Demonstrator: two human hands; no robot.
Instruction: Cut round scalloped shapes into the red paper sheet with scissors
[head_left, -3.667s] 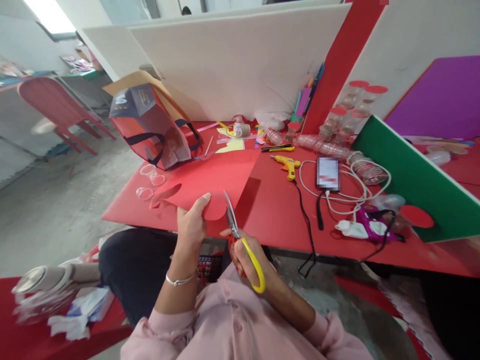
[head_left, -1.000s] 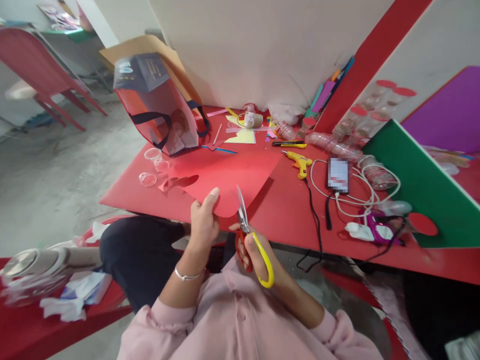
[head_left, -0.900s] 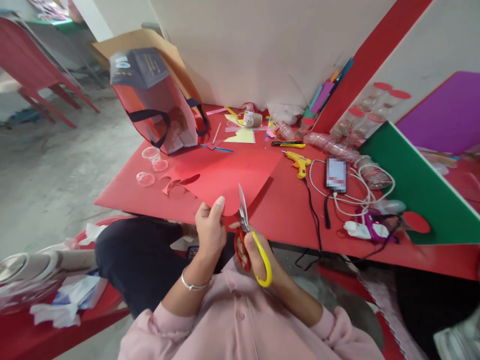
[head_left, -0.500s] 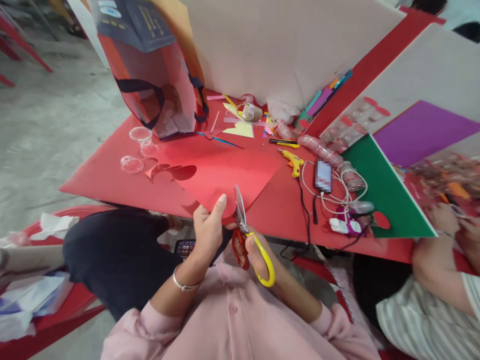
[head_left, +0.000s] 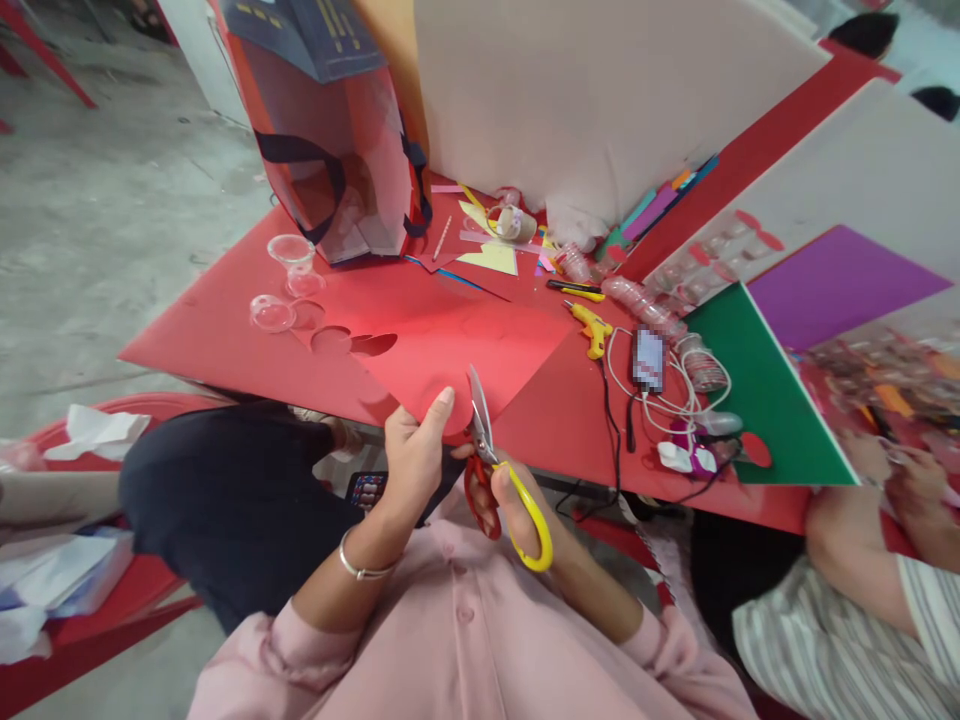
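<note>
My left hand pinches the near rounded edge of a red paper sheet that lies over the red table. Beside it, my right hand grips scissors with one red and one yellow handle. Their blades point up and away and cut into the paper's edge just right of my left thumb. Round holes show in the sheet's left part.
A red and navy bag stands at the back left, with clear plastic cups in front. A yellow glue gun, a phone and white cables lie to the right. Another person's arm is at the right.
The view has swung down and to the right, which brings a neighbouring person into sight. My hands stay on the paper and scissors, and the cut has advanced round the curved edge.
</note>
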